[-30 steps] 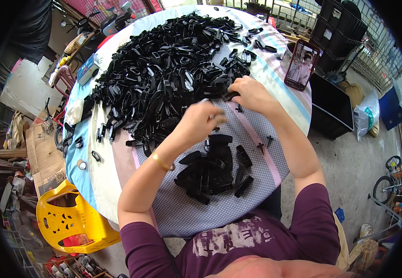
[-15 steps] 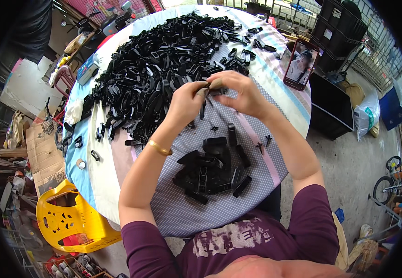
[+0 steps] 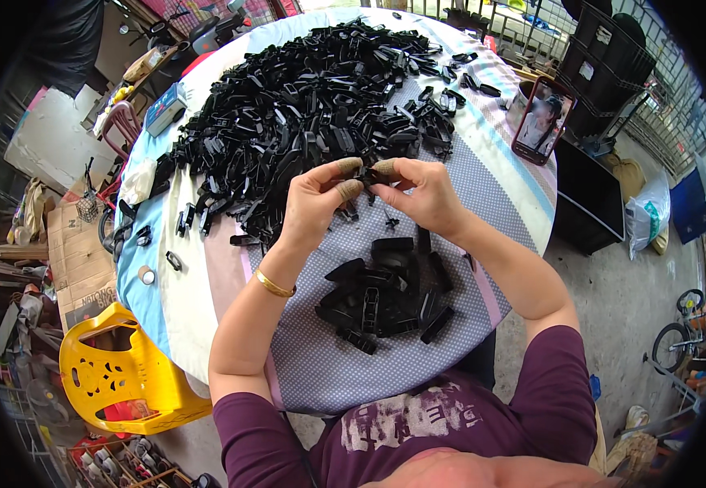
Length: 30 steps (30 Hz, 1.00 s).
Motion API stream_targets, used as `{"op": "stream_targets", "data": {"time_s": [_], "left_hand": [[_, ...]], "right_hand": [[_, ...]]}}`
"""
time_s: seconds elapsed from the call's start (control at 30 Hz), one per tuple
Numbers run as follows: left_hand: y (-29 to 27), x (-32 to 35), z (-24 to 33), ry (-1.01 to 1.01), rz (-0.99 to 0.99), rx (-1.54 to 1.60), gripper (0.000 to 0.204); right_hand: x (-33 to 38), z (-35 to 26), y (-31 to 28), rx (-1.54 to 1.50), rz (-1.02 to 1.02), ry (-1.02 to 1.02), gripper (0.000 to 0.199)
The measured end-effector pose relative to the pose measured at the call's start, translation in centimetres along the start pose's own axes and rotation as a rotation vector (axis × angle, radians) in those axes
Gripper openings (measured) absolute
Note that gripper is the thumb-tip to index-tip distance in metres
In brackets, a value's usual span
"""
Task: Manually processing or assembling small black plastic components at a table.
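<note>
Over the near side of the large heap of black plastic parts [image 3: 288, 130], both my hands are raised and brought together. My left hand [image 3: 318, 199] pinches one side of a small black plastic part [image 3: 365, 176], its thumb and forefinger wrapped in tan finger covers. My right hand [image 3: 426, 195] grips the other side between thumb and forefinger, with a tan cover on the forefinger. Fingers hide much of the part, so its exact kind cannot be made out. Closer to me lies a smaller pile of black elongated plastic pieces [image 3: 371, 309].
Everything lies on a round table with a striped, patterned cloth [image 3: 345, 382]. A phone [image 3: 542, 122] stands upright at the right, beside a black crate [image 3: 589, 199] on the floor. A yellow plastic chair [image 3: 117, 374] is at the left, and a blue box [image 3: 166, 110] sits on the table's far left.
Both hands have come down a little toward me, and the fingers of my left hand have spread into a clearer pinch. The whole view has shifted slightly.
</note>
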<state>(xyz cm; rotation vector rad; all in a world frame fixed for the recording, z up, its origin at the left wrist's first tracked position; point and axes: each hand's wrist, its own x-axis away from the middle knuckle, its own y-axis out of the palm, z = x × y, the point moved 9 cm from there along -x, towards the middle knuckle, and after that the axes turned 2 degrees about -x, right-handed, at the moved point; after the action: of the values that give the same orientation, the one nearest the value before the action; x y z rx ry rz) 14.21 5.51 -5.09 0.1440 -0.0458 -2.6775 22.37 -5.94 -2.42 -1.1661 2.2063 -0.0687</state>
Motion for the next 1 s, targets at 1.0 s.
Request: {"op": "stream_targets", "data": {"time_s": [1.0], "left_hand": [[8.4, 2.6, 1.8, 0.118, -0.647, -0.593, 0.037]], "right_hand": [[-2.0, 5.5, -7.3, 0.536, 0.005, 0.073, 0.025]]}}
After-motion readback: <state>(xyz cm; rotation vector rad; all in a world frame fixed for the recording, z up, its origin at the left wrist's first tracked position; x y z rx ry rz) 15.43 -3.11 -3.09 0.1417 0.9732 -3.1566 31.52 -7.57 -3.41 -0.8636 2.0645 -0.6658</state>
